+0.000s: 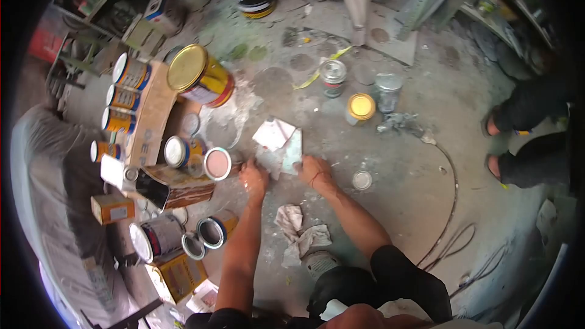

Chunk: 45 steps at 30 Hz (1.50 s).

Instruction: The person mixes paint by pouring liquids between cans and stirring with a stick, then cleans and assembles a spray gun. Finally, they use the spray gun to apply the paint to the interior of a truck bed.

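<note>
Low over the floor in the head view, my left hand (253,178) is closed, its fingertips beside the left lower edge of a small stack of sheets. What those fingers hold, if anything, is too small to make out. My right hand (315,172) is closed at the lower right corner of a pale green sheet (293,151). A white folded sheet (274,132) rests on top of it, and a greyish piece shows below. Just left of my left hand stands an open can with pinkish contents (217,163).
A crumpled rag (300,234) lies near my feet. Paint cans and boxes crowd the left, including a large yellow-lidded can (187,68). A yellow-topped can (361,107) stands ahead. A cable (454,192) curves across the right, where another person's feet (492,167) show.
</note>
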Available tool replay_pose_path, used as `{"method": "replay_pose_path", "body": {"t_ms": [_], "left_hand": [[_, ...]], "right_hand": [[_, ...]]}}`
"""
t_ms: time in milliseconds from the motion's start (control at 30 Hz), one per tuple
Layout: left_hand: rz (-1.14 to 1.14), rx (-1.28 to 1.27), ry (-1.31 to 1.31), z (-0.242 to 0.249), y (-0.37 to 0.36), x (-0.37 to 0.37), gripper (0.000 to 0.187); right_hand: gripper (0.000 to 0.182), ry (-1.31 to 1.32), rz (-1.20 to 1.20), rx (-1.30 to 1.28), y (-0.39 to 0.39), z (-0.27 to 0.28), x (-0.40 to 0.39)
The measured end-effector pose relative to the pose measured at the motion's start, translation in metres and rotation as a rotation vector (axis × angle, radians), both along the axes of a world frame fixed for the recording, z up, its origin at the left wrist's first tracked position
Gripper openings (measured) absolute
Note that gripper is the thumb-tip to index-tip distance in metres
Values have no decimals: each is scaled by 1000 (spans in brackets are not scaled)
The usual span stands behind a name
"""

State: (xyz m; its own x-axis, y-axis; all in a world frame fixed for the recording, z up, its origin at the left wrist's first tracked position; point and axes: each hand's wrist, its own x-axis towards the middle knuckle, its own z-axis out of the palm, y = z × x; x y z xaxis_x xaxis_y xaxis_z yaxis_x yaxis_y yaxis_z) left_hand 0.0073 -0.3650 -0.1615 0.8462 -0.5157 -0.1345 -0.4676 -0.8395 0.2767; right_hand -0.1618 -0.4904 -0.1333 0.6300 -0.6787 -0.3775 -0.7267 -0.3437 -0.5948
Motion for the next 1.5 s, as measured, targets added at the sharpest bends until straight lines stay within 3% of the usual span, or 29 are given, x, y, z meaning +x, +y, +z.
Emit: {"method": "replay_pose_path", "body": {"t_ms": [100, 133, 167, 200, 267, 300, 367, 400, 467, 500, 567, 667, 700, 733, 767, 800, 833, 867, 900, 967, 1033, 1100, 1133, 1200, 1233, 1300, 1367, 1400, 1500], "left_hand": [[-81, -131, -25, -1, 14, -1, 38], [-89, -135, -14, 2, 21, -12, 38], [-129, -369, -59, 14, 29, -25, 37], [-161, -608, -106, 26, 35, -41, 36], [-28, -567, 254, 57, 57, -82, 29], [-104, -488, 242, 45, 79, -100, 24], [-171, -416, 344, 41, 112, -141, 16], [-156, -426, 454, 51, 121, -162, 15], [-215, -417, 508, 49, 127, -197, 18], [-298, -314, 515, 59, 125, -207, 17], [-430, -436, 447, 79, 93, -210, 19], [-442, -668, 349, 102, 33, -206, 43], [-385, -630, 486, 108, 15, -208, 49], [-432, -671, 596, 111, 0, -208, 58], [-465, -748, 644, 106, -11, -215, 72], [-520, -654, 723, 129, -21, -213, 89], [-524, -721, 707, 121, -28, -222, 101], [-545, -795, 704, 113, -27, -234, 112], [-518, -797, 678, 117, -16, -235, 112], [-329, -728, 933, 130, 5, -239, 119], [-117, -769, 774, 132, 47, -233, 117], [1, -796, 718, 141, 90, -221, 115], [92, -831, 697, 140, 108, -212, 111], [204, -881, 662, 136, 138, -198, 108], [228, -823, 593, 133, 149, -194, 104], [270, -772, 514, 142, 172, -182, 99], [422, -688, 494, 169, 192, -171, 95], [442, -788, 406, 156, 206, -170, 94], [427, -839, 300, 146, 245, -167, 93]], "right_hand": [[38, -44, 74, 8, -7, 48, -39], [39, -213, -55, -124, -6, 45, -64], [41, -383, -179, -257, -8, 41, -98], [45, -316, -335, -406, -18, 38, -134], [59, -244, -499, -673, -66, 38, -208], [65, -260, -666, -695, -95, 51, -227], [70, -282, -640, -849, -159, 47, -257], [70, -288, -634, -859, -184, 40, -260], [73, -30, -291, -96, -226, 35, -255], [73, -29, -273, -99, -221, 30, -252], [71, 130, -441, -324, -190, 14, -252], [67, -76, -639, -435, -127, -30, -294], [59, 4, -655, -332, -103, -19, -307], [50, -275, -592, -313, -62, 24, -298], [45, -148, -639, -297, -39, 21, -314], [29, -296, -556, -293, -11, 31, -318], [26, -399, -552, -264, 18, 49, -311], [26, -248, -368, -338, 40, 29, -333], [25, -98, -193, -437, 50, 13, -347], [28, -139, -65, -522, 101, 35, -310], [33, 9, 92, -391, 140, 71, -266], [32, -242, 128, -117, 156, 45, -248], [32, -255, 149, -123, 157, 42, -239], [39, -53, 326, 317, 158, 70, -198], [39, -51, 353, 312, 151, 90, -182], [53, -343, 624, 524, 142, 125, -144], [68, -447, 482, 380, 122, 120, -117], [68, -448, 499, 371, 126, 131, -95], [65, -634, 766, 55, 167, 178, -25]]}}
